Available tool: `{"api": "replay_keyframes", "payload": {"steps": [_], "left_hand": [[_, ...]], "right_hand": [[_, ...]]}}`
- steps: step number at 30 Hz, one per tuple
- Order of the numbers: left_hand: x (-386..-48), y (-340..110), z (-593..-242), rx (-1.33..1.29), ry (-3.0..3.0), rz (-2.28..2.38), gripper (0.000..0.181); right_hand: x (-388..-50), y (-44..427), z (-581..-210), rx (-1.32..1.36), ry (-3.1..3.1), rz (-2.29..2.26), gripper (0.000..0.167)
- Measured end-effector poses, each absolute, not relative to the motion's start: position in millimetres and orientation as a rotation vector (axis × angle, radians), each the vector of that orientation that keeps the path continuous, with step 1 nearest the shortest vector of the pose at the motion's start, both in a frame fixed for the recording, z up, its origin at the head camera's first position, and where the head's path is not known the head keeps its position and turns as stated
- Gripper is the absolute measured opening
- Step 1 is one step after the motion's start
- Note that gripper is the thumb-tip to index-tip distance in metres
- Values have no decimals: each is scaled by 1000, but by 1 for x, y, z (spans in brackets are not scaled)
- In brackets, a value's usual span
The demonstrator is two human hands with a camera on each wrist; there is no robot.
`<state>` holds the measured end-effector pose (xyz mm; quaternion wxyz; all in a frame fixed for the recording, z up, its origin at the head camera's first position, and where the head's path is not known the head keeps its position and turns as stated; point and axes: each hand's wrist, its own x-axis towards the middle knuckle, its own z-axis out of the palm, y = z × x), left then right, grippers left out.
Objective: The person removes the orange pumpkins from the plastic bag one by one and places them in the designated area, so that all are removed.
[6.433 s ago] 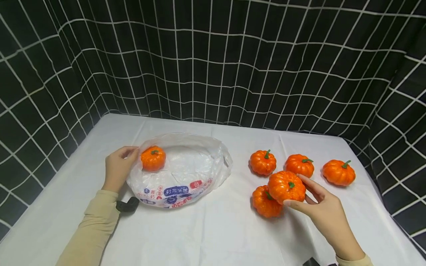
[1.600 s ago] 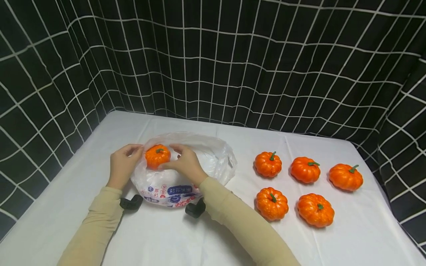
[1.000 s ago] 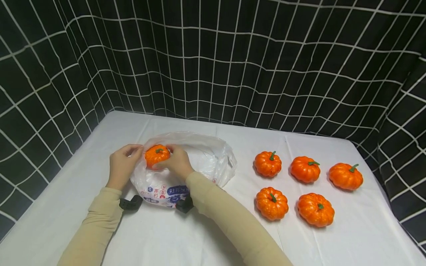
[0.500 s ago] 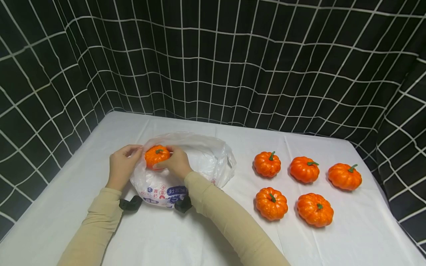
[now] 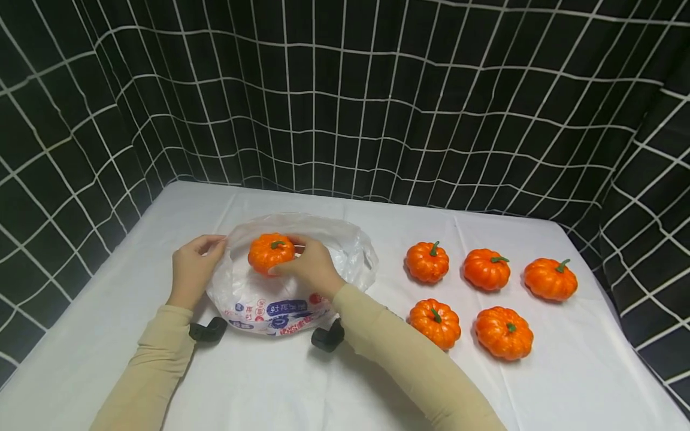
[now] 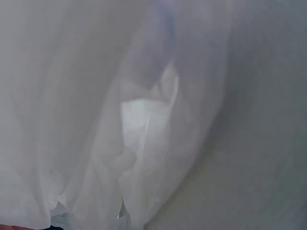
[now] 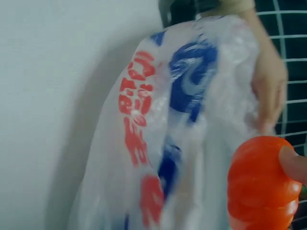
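In the head view, a white translucent plastic bag with blue and red print lies with its mouth spread wide. My left hand pinches the bag's left rim. Thumb and fingers of my right hand grip a small orange pumpkin with a green stem, held within the bag's mouth. The right wrist view shows the same pumpkin under a thumb, close to the bag's printed side. Only blurred bag film fills most of the left wrist view; the left fingers are mostly hidden there.
Several more orange pumpkins stand on the white-clothed table at the right, among them a back-row one and a front one. My right forearm passes beside a front pumpkin. A black curtain with white grid lines encloses the table's back and sides.
Earlier my right hand set one pumpkin down in the front row, then reached into the bag. Since half a second ago, its gripped pumpkin has shifted right, away from my left hand, which stays at the rim.
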<state>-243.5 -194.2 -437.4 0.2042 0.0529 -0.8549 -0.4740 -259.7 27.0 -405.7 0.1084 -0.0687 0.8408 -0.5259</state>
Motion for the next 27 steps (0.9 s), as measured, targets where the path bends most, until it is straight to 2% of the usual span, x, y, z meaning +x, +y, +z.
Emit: {"api": "replay_keyframes", "payload": {"steps": [18, 27], "left_hand": [[-246, -195, -443, 136, -2368, -1311, 24], [-246, -194, -443, 109, -2359, -1313, 25]], "right_hand": [[-211, 134, -363, -261, 2446, -1659, 76], [-187, 186, -351, -147, 2496, -1617, 81]]}}
